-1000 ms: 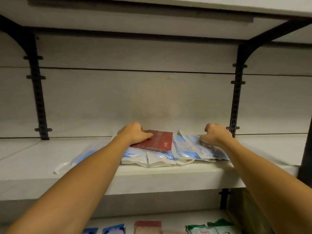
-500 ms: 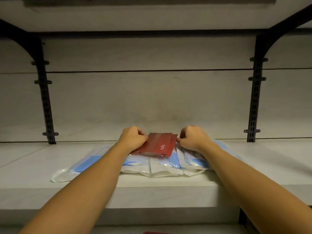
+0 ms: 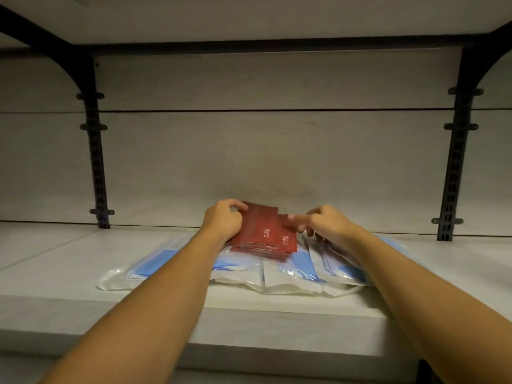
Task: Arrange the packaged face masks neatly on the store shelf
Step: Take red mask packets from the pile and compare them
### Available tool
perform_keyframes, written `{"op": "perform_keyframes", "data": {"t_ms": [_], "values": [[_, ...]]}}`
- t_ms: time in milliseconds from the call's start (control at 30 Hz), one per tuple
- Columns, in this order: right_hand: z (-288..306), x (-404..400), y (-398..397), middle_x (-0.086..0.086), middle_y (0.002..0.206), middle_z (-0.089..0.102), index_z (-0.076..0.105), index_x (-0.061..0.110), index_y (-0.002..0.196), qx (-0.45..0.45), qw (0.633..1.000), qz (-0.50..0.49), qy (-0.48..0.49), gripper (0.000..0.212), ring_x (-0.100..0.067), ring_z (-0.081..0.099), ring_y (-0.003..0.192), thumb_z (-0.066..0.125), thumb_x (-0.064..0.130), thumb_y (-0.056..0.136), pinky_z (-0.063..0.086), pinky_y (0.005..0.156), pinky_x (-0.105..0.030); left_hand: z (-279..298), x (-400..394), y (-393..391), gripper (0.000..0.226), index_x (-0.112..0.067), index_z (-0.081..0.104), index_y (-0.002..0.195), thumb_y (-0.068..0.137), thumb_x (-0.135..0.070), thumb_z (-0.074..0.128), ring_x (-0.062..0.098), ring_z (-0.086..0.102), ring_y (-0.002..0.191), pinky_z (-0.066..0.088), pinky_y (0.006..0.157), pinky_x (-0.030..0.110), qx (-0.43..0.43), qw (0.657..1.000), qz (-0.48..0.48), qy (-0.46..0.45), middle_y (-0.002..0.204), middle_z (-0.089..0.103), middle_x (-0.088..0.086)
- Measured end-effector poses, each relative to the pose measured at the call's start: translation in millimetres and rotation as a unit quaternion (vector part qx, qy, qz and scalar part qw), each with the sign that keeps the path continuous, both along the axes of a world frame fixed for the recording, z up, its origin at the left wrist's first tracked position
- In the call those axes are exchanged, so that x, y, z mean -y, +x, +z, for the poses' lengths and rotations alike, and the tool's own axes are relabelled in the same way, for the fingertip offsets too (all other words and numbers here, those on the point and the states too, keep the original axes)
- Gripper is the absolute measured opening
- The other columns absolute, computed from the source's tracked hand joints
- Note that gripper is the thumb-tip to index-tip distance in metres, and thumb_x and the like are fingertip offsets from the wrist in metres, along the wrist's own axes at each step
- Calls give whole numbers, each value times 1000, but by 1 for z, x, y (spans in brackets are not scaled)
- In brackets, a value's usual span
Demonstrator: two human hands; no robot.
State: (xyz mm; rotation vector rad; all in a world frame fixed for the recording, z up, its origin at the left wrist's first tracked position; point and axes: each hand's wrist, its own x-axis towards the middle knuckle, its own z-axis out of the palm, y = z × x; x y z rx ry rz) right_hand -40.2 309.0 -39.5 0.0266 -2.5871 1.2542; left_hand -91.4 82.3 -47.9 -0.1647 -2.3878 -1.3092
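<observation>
The left hand (image 3: 225,221) gripped the slippery, light stack of dark red foil mask packets (image 3: 266,235) by its edge, while the right hand (image 3: 325,224), fingers loosely curled, touched its opposite side.

I count two hands, the left hand (image 3: 224,221) and the right hand (image 3: 328,224), one stack of flat dark-red foil packets (image 3: 264,235), and two black slotted metal uprights (image 3: 95,162). I cannot count the clear plastic packs of blue face masks (image 3: 293,268), which overlap.

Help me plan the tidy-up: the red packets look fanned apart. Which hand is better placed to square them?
Probably the right hand. Its fingers reach the shifted edge of the red packets, while the left hand already holds the stack's far side in its grip, steadying it on the blue mask packs.
</observation>
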Motion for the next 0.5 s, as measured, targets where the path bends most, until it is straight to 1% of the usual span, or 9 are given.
{"op": "perform_keyframes", "data": {"t_ms": [33,67,133,167,267,333,367,433,500], "values": [[-1,-1,0,-5,70,64,71,4,82,6,1000,1,-2,47,-19,55,64,79,50,79,42,62,-31,0,0,1,40,-29,77,100,93,-5,47,18,62,80,46,61,19,-5,1000,0,7,107,70,3],[-1,-1,3,-6,70,65,70,5,81,13,1000,0,-2,43,-20,56,65,83,46,77,43,62,-31,1,-1,3,41,-27,79,98,94,-3,46,19,63,84,48,67,20,-7,1000,2,15,111,69,3],[0,0,7,-6,70,64,69,9,80,24,1000,0,-4,34,-19,54,64,85,39,77,41,59,-27,1,-1,8,43,-22,81,93,93,-1,44,20,63,91,51,78,24,3,1000,11,30,113,69,2],[1,0,8,-5,69,64,68,10,80,28,1000,2,-12,33,-19,53,63,85,39,77,40,57,-25,2,-1,10,42,-20,82,92,92,-1,45,21,63,93,51,81,25,12,999,12,31,113,70,2],[2,2,11,-11,71,68,67,11,79,53,998,14,-23,40,-19,55,62,87,45,73,44,59,-28,3,1,12,20,-13,78,97,89,-11,59,21,62,91,49,81,28,43,998,7,40,109,71,5],[2,4,13,-16,75,70,68,9,81,59,998,30,-22,36,-20,54,64,88,39,74,45,60,-30,4,1,15,12,-11,71,93,85,-20,66,24,65,89,53,81,34,60,997,3,44,102,70,10],[2,4,12,-18,78,71,68,9,82,55,998,32,-26,31,-20,54,66,87,33,76,45,60,-30,5,0,18,12,-11,69,90,83,-21,67,25,66,89,55,82,37,64,997,-2,41,98,70,11],[3,3,11,-18,83,72,68,8,85,42,998,18,-45,24,-22,55,70,84,25,81,44,60,-28,6,0,20,13,-12,70,89,79,-18,68,24,68,89,57,85,38,71,997,-12,36,95,72,9],[4,1,7,-14,80,69,67,7,87,28,997,6,-65,17,-20,54,65,79,19,85,41,55,-25,8,0,21,19,-18,72,96,77,-14,68,20,67,90,57,85,34,75,996,-19,40,96,71,4]]}}
